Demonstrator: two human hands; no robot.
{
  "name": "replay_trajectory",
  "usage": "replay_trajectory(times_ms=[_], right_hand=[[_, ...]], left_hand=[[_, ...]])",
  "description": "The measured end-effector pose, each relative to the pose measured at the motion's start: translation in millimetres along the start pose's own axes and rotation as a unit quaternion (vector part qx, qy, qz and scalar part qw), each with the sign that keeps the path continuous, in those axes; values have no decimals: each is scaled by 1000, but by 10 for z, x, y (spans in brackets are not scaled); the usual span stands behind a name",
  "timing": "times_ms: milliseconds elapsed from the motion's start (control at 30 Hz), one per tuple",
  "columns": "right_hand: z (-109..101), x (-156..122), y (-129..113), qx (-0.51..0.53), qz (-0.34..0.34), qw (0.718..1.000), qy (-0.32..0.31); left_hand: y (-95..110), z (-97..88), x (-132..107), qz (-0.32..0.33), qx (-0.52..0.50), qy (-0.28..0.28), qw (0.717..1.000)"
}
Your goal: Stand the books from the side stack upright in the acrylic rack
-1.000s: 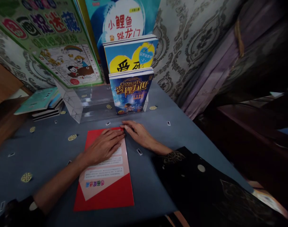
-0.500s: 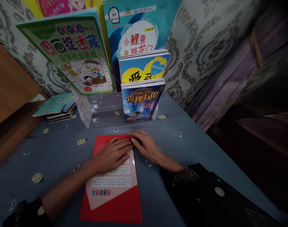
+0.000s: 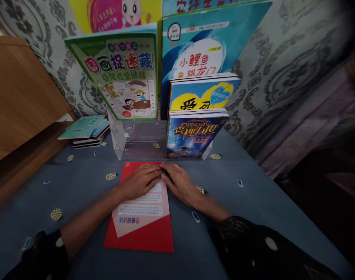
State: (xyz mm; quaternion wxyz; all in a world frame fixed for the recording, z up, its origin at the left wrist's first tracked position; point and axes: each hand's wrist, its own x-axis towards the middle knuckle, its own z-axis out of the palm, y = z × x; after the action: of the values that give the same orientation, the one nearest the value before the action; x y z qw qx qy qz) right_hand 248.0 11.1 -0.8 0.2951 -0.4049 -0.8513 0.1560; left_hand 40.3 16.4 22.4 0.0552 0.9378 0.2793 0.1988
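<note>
A red and pale pink book (image 3: 147,237) lies on the table, its printed text upside down to me. My left hand (image 3: 141,181) rests palm down across its upper part, fingers stretched towards the right edge. At the book's upper right corner is my right hand (image 3: 181,182), fingers extended and thumb apart, its fingertips meeting those of the left hand. The corner itself is hidden under the fingers. Just beyond stands a clear plastic rack (image 3: 142,149) bearing a green picture book (image 3: 129,83), a blue book (image 3: 192,134) and a blue and yellow book (image 3: 183,93).
Larger teal books (image 3: 238,37) and a yellow one (image 3: 81,15) stand behind. A small pile of books (image 3: 78,128) lies at the left, near a wooden panel (image 3: 23,93). The blue-grey tablecloth (image 3: 87,194) has pineapple prints. Patterned wallpaper and a curtain (image 3: 311,120) border the table.
My view has shifted, so the rack and books appear farther right and slightly lower. My left hand's fingers have drawn closer to the book's upper right corner; the right hand stays there.
</note>
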Motion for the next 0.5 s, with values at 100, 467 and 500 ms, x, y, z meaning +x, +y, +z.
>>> replay_trajectory(times_ms=[100, 467, 500], right_hand=[[20, 16, -15, -42, -5, 999, -18], [56, 17, -84, -161, -28, 985, -60], [88, 30, -93, -173, -36, 982, -65]], left_hand=[[-123, 22, -97, -26, 17, 24, 999], [-435, -189, -762, -164, 120, 73, 977], [-435, -212, -820, -173, 133, 78, 973]])
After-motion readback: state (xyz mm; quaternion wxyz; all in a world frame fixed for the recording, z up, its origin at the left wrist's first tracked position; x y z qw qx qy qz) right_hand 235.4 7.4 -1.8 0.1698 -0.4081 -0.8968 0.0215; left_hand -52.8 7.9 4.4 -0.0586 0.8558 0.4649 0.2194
